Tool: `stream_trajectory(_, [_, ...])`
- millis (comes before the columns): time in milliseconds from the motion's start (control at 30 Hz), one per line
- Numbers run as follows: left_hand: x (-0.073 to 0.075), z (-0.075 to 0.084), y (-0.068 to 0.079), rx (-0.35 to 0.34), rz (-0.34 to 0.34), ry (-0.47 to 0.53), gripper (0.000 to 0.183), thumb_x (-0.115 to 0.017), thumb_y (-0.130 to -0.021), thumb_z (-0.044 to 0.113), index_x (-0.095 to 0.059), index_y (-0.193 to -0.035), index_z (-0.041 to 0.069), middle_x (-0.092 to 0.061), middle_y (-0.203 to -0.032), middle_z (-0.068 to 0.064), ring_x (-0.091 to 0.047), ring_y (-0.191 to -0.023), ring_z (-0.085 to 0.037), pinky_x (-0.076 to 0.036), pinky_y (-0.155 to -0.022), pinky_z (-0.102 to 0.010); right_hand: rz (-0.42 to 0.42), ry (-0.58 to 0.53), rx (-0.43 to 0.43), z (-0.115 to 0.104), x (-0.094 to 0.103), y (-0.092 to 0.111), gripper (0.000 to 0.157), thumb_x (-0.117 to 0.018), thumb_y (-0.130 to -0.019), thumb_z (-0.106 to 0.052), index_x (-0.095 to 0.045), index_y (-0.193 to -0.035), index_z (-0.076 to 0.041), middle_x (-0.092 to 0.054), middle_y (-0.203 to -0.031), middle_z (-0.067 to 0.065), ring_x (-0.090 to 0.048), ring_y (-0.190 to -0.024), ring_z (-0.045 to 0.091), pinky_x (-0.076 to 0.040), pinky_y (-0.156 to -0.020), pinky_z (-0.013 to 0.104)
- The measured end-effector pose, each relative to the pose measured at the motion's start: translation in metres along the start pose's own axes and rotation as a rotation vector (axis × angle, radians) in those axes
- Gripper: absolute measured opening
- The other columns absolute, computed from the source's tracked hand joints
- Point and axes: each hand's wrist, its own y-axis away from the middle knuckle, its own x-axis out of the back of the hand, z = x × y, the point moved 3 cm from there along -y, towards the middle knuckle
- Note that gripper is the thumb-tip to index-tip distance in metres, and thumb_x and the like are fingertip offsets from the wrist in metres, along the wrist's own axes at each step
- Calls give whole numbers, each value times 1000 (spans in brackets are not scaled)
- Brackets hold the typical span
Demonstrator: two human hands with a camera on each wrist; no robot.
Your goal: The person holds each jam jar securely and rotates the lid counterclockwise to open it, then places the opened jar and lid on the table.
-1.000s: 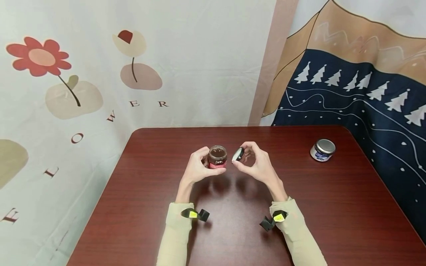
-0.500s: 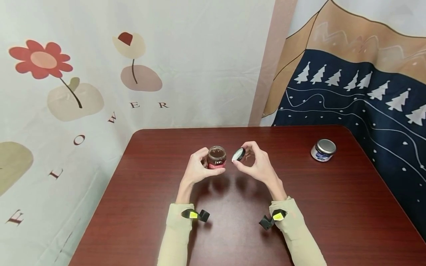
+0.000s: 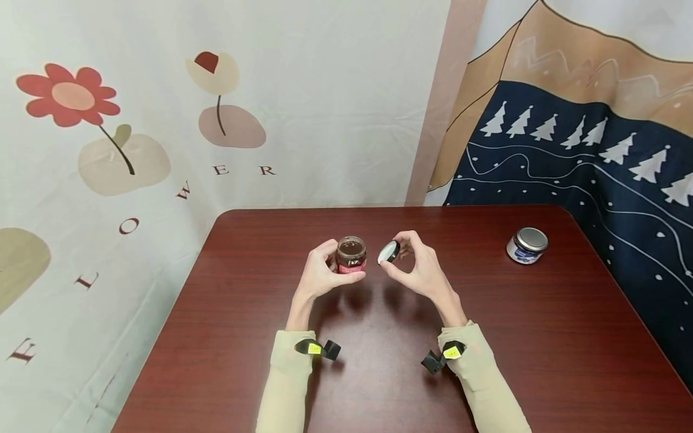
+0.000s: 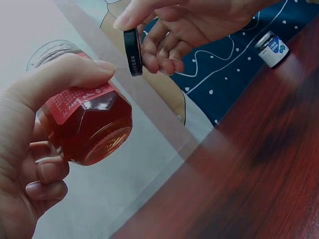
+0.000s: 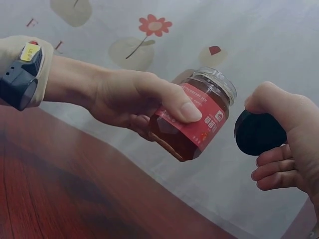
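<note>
My left hand point(image 3: 320, 273) grips a glass jar of strawberry jam point(image 3: 351, 255) above the table, thumb across its red label point(image 5: 203, 117). The jar's mouth is uncovered, and dark red jam shows inside. Facing it, my right hand point(image 3: 421, 266) pinches a round black lid point(image 3: 388, 251) by its edge between thumb and fingers. The lid point(image 5: 259, 133) is tilted, its pale inner side towards the jar, with a small gap between the two. In the left wrist view the jar point(image 4: 94, 119) leans, and its faceted base shows.
A second jar point(image 3: 527, 245), with a silver lid and a blue and white label, stands at the right back of the dark red wooden table point(image 3: 260, 337). Printed curtains point(image 3: 335, 120) hang behind and beside the table. Each wrist wears a small black camera point(image 3: 331, 350).
The jam jar in my left hand has shifted very slightly to the left, widening the gap to the lid a little. My right hand and the lid have hardly moved.
</note>
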Motion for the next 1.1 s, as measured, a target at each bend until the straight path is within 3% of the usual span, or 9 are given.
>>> stream_trajectory(200, [1,-2,0,17,14,-1,34,-93,-66,3,-66,-87,3,-47,-74,-5,-42,-61,-32,-34,-54,-29,-7,17,-35,2,-2,0,54,-88,-76,-9,-57,-119,-3,-65,-94,6,-66,-81,23,-55,-76,42])
stream_trajectory(433, [-3,-42,-1,40,48,-11,38,-95,-64,5,-65,-88,4,-48,-75,-4,-41,-61,-26,-31,-53,-25,-12,17,-6,4,-4,0,50,-85,-79,-14,-57,-120,-6,-66,-97,2,-66,-84,17,-56,-77,36])
stream_trajectory(500, [-3,-47,-1,47,54,0,39,-96,-64,9,-66,-88,6,-50,-76,-2,-41,-62,-23,-31,-54,-24,-13,16,-8,5,-5,0,51,-85,-80,-15,-56,-120,-5,-66,-97,2,-66,-85,17,-56,-78,36])
stream_trajectory(800, [-1,-55,0,78,72,-19,38,-96,-65,20,-64,-84,13,-50,-75,-1,-42,-62,-13,-33,-53,-23,-17,31,-60,12,-11,3,51,-85,-79,-15,-55,-118,-3,-67,-97,4,-66,-90,17,-57,-81,33])
stream_trajectory(1100, [-2,-62,1,113,85,-93,39,-96,-65,22,-65,-88,12,-53,-77,0,-45,-64,-13,-36,-55,-25,-28,30,-128,18,-16,6,49,-85,-79,-17,-54,-115,-4,-68,-95,4,-68,-88,18,-56,-82,32])
